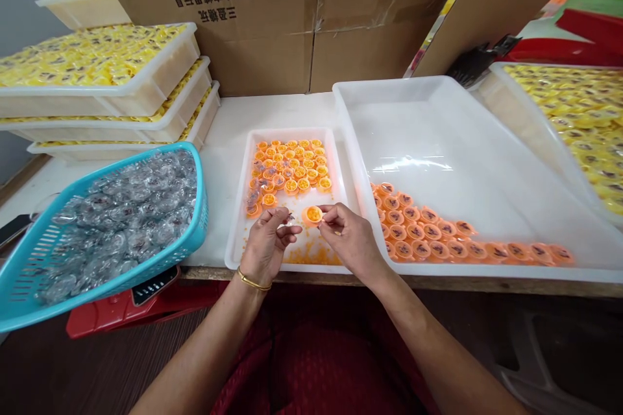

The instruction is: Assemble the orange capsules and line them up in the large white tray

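My right hand pinches a small orange cup over the near part of a small white tray. My left hand, with a gold bangle on the wrist, is closed on a small clear piece just left of that cup; I cannot make out what the piece is. Several orange cups sit in rows in the far half of the small tray. A large white tray to the right holds rows of finished orange pieces along its near edge.
A tilted blue basket full of clear pieces lies at left. Stacked white trays of yellow pieces stand behind it. Another tray of yellow pieces is at far right. Cardboard boxes wall the back. A red stool sits below.
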The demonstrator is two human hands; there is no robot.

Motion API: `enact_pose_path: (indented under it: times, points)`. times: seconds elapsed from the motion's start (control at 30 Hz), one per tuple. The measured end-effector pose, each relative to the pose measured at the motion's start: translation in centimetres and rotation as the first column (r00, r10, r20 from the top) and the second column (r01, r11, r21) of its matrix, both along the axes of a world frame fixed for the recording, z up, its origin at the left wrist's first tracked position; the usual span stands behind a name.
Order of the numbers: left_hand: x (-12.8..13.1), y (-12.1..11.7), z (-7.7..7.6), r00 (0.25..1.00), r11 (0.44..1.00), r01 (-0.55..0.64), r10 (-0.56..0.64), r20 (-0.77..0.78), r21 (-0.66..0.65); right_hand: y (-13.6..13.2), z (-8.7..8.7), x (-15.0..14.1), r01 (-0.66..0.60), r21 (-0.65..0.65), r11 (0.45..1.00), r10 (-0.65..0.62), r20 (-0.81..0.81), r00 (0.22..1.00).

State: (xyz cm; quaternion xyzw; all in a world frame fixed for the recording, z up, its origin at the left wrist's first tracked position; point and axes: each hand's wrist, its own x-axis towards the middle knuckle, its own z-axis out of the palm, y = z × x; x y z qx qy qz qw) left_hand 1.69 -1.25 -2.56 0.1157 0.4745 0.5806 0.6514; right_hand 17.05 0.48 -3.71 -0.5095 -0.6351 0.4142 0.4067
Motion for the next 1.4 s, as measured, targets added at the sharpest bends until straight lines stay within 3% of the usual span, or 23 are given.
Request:
enact_pose_path:
  times: [0.1,0.23,0.43,0.97,1.1,1.23,1.4]
  points:
    - [0.1,0.0,-0.2,0.998,1.0,-0.019,0.02,-0.063,0.024,0.0,-0.2,0.0,-0.006,0.011,1.0,0.006,0.008,1.0]
    - [0.0,0.3,-0.8,0.983,0.99,-0.139,0.14,-0.122,0.022,0.0,-0.3,0.0,-0.003,0.007,1.0,0.003,0.017,1.0]
    - [0.0,0.5,-0.7,0.987,0.99,-0.137,0.135,0.087,0.016,0.0,-0.4,0.0,0.005,0.009,1.0,-0.005,0.028,1.0]
    - [0.5,0.4,0.3,0.959,0.985,-0.114,0.144,0.245,-0.129,-0.2,-0.8,-0.1,-0.017,0.066,0.998,0.014,0.055,0.998]
    - [1.1,0.2,0.0,0.983,0.996,-0.08,0.084,0.164,-0.03,-0.2,-1.0,-0.1,-0.034,0.077,0.996,0.029,0.067,0.997]
    - [2.1,-0.1,-0.1,0.999,0.993,-0.017,0.022,-0.042,0.121,-0.1,-1.3,-0.1,-0.028,0.079,0.997,0.021,0.081,0.996]
    - [2.7,-0.1,-0.1,0.975,0.992,0.011,0.018,-0.22,0.128,-0.1,-1.2,0.0,-0.032,0.066,0.997,0.027,0.073,0.997]
